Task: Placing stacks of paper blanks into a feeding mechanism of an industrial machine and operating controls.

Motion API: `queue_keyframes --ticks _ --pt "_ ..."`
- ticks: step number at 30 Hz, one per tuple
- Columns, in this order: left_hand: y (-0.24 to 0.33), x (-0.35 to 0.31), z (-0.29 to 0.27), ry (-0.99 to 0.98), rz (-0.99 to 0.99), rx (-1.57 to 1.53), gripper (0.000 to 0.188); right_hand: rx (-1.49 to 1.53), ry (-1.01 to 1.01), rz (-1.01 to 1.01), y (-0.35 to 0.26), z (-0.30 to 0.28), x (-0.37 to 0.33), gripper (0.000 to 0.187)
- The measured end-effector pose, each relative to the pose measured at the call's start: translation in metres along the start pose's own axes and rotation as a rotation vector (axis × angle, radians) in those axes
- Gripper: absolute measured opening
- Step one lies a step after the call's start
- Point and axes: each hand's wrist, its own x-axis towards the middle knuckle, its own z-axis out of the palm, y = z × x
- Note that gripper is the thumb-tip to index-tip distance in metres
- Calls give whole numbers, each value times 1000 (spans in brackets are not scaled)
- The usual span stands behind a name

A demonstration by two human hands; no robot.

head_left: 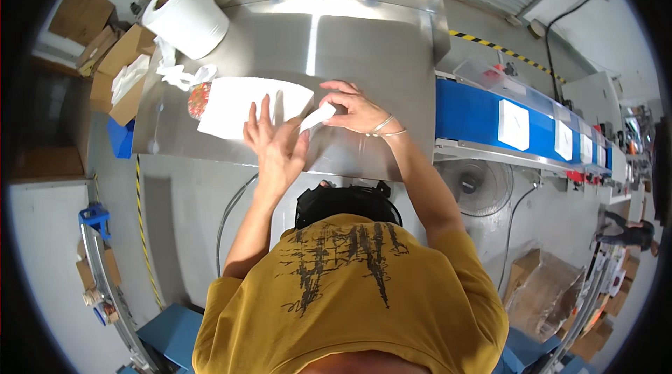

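A white sheet [231,104], which looks like paper, lies on the steel table [371,45]. My left hand [275,143] rests on its near right part with the fingers spread; thumb and forefinger come close to a small folded white piece [320,115]. My right hand [355,109], a thin bracelet at its wrist, pinches that folded piece at the sheet's right end. A red, speckled thing [199,101] shows at the sheet's left edge; the rest of it is hidden, and I cannot tell its kind.
A big white paper roll [187,18] stands at the table's far left, with crumpled white paper [183,78] near it. An open cardboard box [122,80] is left of the table. A blue conveyor belt [476,111] carrying white sheets [514,125] runs off to the right.
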Motion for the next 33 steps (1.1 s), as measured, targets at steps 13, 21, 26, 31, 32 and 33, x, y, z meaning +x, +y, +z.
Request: queue_keyframes --ticks 13,21,26,31,32,33 --pt "-17 -3 3 30 -35 64 37 -379 802 938 107 -152 -166 34" --pt "-16 -1 2 3 -21 23 35 -65 -1 218 -18 -39 -20 52" --pt "-14 5 -8 -19 -35 47 26 -132 4 -103 2 10 10 43" --pt "-27 4 -8 52 -113 92 39 416 409 561 52 -18 -62 27" --pt "-29 2 -9 58 -126 98 39 365 517 676 52 -38 -79 23" --pt "-31 3 -5 44 -82 86 40 -116 623 366 125 -51 -127 21"
